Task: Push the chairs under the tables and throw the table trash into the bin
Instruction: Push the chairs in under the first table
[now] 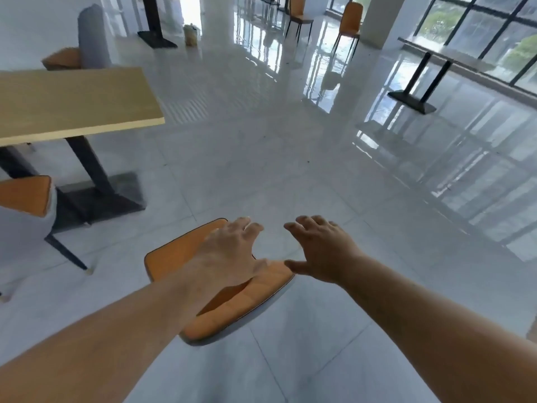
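Observation:
An orange chair (174,257) stands on the floor right below me, seen from above, out in the open away from any table. My left hand (232,251) hovers over its seat and backrest with fingers spread, holding nothing. My right hand (322,248) is open beside it, just past the chair's right edge, thumb close to the backrest. A wooden table (72,103) on a black pedestal stands to the left. A second orange chair (24,196) sits at the table's near side, and a grey-backed chair (90,36) with an orange seat at its far side.
A pale bin-like container (191,34) stands on the floor far ahead by a white pillar (218,16). Two more orange chairs (350,21) stand loose in the distance. Another table (441,56) lines the windows at right. Glossy white tile floor stretches between.

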Demonstrator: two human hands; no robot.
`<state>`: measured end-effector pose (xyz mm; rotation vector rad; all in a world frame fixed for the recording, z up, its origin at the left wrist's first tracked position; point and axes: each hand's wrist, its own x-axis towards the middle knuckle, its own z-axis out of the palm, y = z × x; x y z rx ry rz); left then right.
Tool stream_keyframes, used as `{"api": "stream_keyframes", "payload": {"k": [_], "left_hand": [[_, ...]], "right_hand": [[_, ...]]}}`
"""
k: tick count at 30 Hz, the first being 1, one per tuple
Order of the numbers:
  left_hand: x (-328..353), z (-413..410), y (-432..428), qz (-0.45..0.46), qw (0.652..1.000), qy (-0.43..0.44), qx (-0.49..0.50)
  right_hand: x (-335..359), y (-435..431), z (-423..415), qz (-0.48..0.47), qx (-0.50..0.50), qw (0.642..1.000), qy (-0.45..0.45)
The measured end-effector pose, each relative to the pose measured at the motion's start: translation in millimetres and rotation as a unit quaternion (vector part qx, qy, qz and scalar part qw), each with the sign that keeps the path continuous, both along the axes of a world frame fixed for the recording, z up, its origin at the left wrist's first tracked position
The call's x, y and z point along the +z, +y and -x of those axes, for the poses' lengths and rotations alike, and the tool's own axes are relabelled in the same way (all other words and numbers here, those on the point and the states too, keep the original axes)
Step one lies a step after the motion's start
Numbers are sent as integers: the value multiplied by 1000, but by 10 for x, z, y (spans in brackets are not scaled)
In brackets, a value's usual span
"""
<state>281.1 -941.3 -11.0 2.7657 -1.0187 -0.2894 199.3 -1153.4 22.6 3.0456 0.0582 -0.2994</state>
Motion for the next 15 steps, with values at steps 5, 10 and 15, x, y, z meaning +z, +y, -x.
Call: {"api": "stream_keyframes", "payload": {"k": [5,10,15], "left_hand": [[9,114,-34,-31,991,-26,127],[-47,549,-135,-64,966,1,251],[-399,1082,-81,-78,933,124,329]], "right_hand": [[-154,-200,-398,-27,110,994,-8],[-340,-436,-584,-75,211,974,-27],[-763,-540,-451,-90,294,951,36]]}}
